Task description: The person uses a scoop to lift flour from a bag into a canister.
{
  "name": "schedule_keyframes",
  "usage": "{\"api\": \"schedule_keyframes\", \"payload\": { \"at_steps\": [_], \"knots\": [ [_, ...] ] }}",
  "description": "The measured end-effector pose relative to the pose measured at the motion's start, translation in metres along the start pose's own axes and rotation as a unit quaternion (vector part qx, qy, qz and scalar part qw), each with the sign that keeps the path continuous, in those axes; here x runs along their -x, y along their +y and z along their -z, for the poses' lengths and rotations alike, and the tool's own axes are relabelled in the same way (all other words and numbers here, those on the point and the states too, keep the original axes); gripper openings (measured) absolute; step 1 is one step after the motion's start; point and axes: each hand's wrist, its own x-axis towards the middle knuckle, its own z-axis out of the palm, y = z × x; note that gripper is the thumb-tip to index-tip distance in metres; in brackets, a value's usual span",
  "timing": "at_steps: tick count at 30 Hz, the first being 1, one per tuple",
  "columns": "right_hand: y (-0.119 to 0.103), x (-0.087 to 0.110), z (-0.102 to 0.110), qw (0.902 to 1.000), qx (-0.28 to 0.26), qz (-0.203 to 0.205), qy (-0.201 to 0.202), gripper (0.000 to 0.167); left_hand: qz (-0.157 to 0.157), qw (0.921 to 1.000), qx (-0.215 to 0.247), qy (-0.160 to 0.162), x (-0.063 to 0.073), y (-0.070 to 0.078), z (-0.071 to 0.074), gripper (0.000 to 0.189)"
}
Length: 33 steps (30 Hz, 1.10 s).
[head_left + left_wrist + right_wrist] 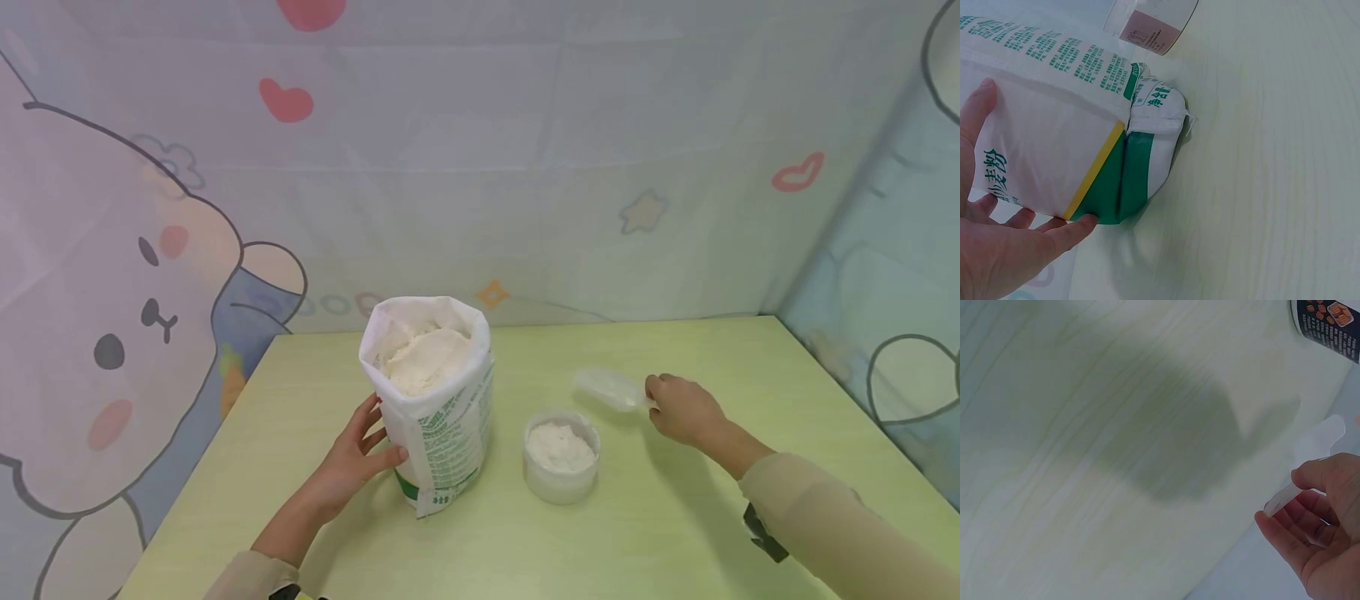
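A tall white and green bag of wheat flour (450, 433) stands upright on the table with its top folded open and pale flour (427, 358) inside. My left hand (348, 471) rests against its left side, thumb and spread fingers touching the bag; in the left wrist view the fingers lie along the flour bag's (1054, 137) edge. To the right, my right hand (686, 408) pinches the handle of a translucent plastic scoop (611, 388), held above the table. Between bag and scoop stands a round plastic tub (561, 485) of white powder. The scoop (1319, 440) looks clear in the right wrist view.
The pale green table (675, 542) ends at its back edge against a printed cloth (525, 167) with hearts and a cartoon animal. The tub carries a pinkish label (1149, 32) on one side and a dark printed label (1329, 328) on another.
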Motion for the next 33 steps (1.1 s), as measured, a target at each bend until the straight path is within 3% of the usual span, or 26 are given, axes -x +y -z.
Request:
{"api": "schedule_keyframes", "payload": {
  "at_steps": [8, 33],
  "knots": [
    [0.004, 0.004, -0.005, 0.9996, -0.004, -0.027, -0.004, 0.008, -0.001, 1.0, 0.004, 0.0, 0.0, 0.001, 0.0, 0.092],
    [0.01, 0.007, -0.02, 0.9981, -0.017, -0.051, -0.031, 0.008, -0.002, 1.0, 0.002, -0.002, 0.0, 0.0, 0.0, 0.093]
  ]
}}
